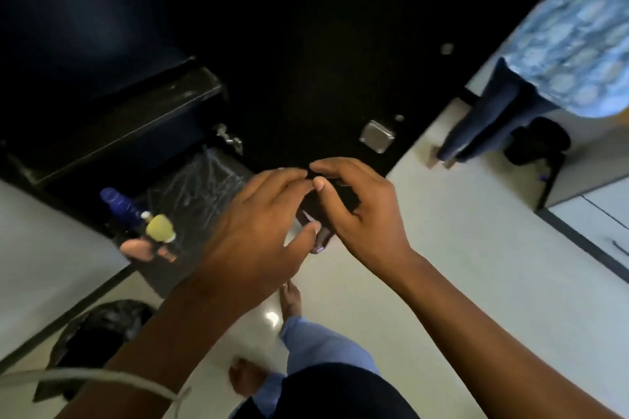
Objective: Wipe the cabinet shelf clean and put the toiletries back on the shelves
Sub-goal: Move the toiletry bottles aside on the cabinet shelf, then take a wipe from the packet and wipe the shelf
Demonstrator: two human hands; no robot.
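Both hands hold one small dark object at chest height, above the pale floor.

I cannot tell what the small dark object (pixel 320 214) is; to my eye it is one of the toiletries. My left hand (pixel 258 231) curls round it from the left with thumb under, and my right hand (pixel 360 211) pinches its top, so both grips are closed on it. I judge I should keep it level, then free one hand only when the other holds firmly. More toiletries (pixel 149 231) stand at the left on the dark ledge (pixel 112 122) side, near the plastic-lined bin (pixel 200 187).
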